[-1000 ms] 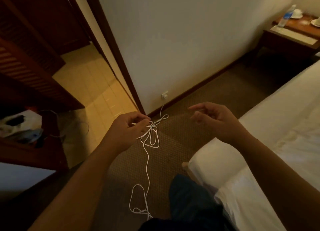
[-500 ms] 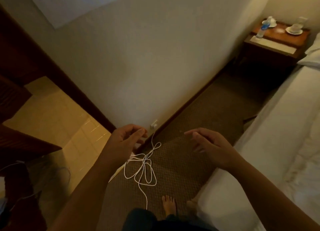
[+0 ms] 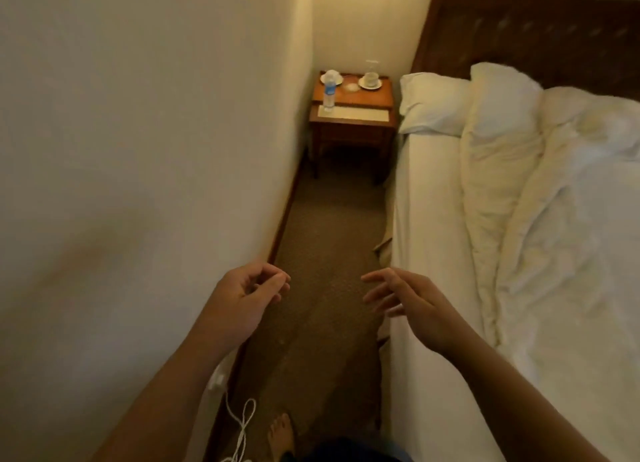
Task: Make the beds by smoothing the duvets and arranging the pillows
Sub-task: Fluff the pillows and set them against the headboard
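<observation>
carpet aisle replaces the doorway; left hand (image 3: 242, 297) has released the white cable (image 3: 242, 427), both hands' fingers loose, empty.

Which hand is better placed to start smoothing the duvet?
Right. The right hand is open beside the bed's edge, nearer the rumpled duvet; the left hand is by the wall.

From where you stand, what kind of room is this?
Most likely a hotel bedroom: an unmade bed with a rumpled white duvet and pillow, and a wooden nightstand holding a water bottle and teacups.
</observation>
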The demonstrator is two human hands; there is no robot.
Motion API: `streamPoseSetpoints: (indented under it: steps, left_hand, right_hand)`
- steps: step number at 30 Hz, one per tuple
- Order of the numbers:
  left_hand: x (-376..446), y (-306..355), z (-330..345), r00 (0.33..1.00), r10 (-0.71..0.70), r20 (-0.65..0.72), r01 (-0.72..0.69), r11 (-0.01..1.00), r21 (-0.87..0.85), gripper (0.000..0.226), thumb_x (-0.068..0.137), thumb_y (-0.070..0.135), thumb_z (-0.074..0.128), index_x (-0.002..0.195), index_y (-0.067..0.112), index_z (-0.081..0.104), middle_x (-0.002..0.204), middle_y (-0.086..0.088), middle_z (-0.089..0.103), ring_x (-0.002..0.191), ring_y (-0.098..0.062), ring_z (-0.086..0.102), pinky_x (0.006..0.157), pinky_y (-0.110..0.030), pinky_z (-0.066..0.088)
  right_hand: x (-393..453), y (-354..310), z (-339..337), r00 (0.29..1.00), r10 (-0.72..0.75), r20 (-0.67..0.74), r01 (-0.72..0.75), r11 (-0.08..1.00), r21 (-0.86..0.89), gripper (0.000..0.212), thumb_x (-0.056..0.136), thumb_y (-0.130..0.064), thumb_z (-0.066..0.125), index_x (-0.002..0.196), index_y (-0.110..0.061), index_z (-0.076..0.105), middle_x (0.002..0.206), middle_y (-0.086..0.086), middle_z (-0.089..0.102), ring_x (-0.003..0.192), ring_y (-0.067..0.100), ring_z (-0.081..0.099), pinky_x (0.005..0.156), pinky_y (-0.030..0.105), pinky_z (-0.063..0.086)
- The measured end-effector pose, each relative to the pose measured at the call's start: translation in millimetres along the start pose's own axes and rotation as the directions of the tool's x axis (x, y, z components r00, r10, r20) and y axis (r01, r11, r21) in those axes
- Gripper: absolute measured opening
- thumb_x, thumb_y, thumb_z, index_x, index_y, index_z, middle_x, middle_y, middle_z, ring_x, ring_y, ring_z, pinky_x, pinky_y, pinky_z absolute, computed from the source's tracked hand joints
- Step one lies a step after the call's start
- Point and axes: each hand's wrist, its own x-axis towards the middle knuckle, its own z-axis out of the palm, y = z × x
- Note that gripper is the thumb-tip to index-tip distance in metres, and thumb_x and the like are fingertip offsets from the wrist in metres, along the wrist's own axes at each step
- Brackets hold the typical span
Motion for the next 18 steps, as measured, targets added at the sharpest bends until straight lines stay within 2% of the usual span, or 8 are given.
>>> streamPoseSetpoints:
  steps: [3,6,8,11,14,18]
  left_hand:
    - [74,30,16,0.993,0.054,0.105,-0.056,0.998,0.017,0.014,0.100,0.023,0.061,0.096,0.022,0.074,0.092,0.003,0.076,0.088,-0.014,0.071,0.073,-0.022,0.051]
    - [147,67,47,0.963,0.118,0.243,-0.140,0.988,0.073,0.014,0.100,0.028,0.061,0.097,0.025,0.074,0.093,-0.001,0.074,0.090,-0.025,0.069,0.079,-0.045,0.056]
    - [195,91,74,0.916,0.172,0.362,-0.223,0.969,0.105,0.013,0.101,0.031,0.060,0.099,0.028,0.073,0.094,-0.001,0.073,0.089,-0.026,0.067,0.081,-0.050,0.057]
    - [268,127,120,0.863,0.247,0.442,-0.305,0.950,0.066,0.013,0.101,0.031,0.059,0.101,0.030,0.072,0.096,0.003,0.072,0.089,-0.017,0.067,0.081,-0.043,0.057]
    - [327,165,162,0.810,0.249,0.531,-0.302,0.953,0.014,0.012,0.102,0.025,0.059,0.103,0.027,0.071,0.096,0.006,0.073,0.091,-0.009,0.068,0.078,-0.034,0.053]
    - [392,209,182,0.733,0.239,0.636,-0.337,0.941,0.034,0.012,0.101,0.028,0.060,0.106,0.028,0.070,0.097,0.009,0.073,0.091,-0.004,0.068,0.076,-0.021,0.049]
  right_hand:
    - [30,-10,-31,0.983,0.028,-0.181,-0.024,0.999,0.024,0.046,0.101,-0.054,0.036,0.119,-0.030,0.071,0.099,-0.005,0.077,0.089,0.015,0.073,0.080,0.033,0.058]
    - [57,-5,-70,0.923,0.078,-0.377,-0.061,0.996,0.059,0.039,0.108,-0.045,0.036,0.117,-0.030,0.071,0.097,-0.002,0.077,0.086,0.016,0.073,0.083,0.043,0.059]
    - [74,5,-96,0.871,0.116,-0.477,-0.088,0.993,0.081,0.037,0.112,-0.038,0.036,0.117,-0.028,0.071,0.097,0.001,0.077,0.086,0.018,0.073,0.084,0.047,0.058]
    - [113,14,-141,0.805,0.157,-0.573,-0.107,0.987,0.120,0.035,0.112,-0.036,0.037,0.116,-0.028,0.071,0.097,0.000,0.076,0.086,0.017,0.073,0.085,0.046,0.058]
    - [152,12,-184,0.749,0.177,-0.638,-0.126,0.984,0.125,0.030,0.111,-0.035,0.043,0.113,-0.029,0.072,0.095,-0.004,0.077,0.084,0.015,0.073,0.085,0.045,0.058]
    - [201,0,-226,0.744,0.231,-0.626,-0.159,0.973,0.170,0.024,0.109,-0.034,0.049,0.111,-0.029,0.072,0.096,-0.005,0.077,0.085,0.017,0.074,0.086,0.047,0.058]
